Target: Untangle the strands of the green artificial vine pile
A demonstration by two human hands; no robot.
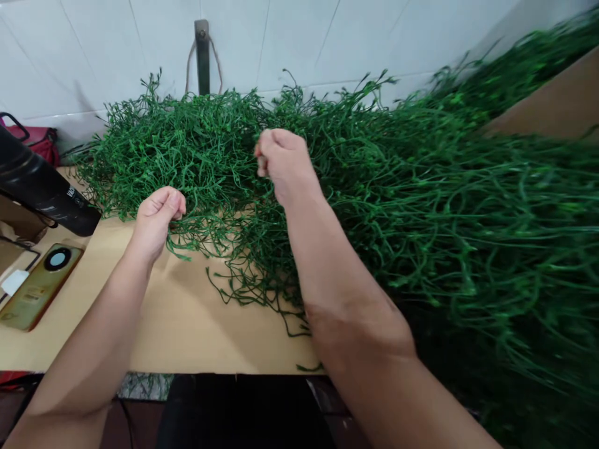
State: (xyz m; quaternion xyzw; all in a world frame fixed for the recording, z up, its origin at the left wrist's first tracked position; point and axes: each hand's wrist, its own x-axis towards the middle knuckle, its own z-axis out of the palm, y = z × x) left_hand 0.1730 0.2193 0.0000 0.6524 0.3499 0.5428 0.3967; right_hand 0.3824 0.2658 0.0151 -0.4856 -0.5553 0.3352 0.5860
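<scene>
Had stems [388, 168] heaped from ten o'clock round to four, on the table [201, 318]. Held the right hand [284, 159] at twelve, over the heap, with curled fingers; could not tell their grip. Held the left hand [160, 211] at nine, thumb pressed to fingers; could not tell if on a stem. Looked to be picking through stems; seemed to call next for a gentle pull.
</scene>
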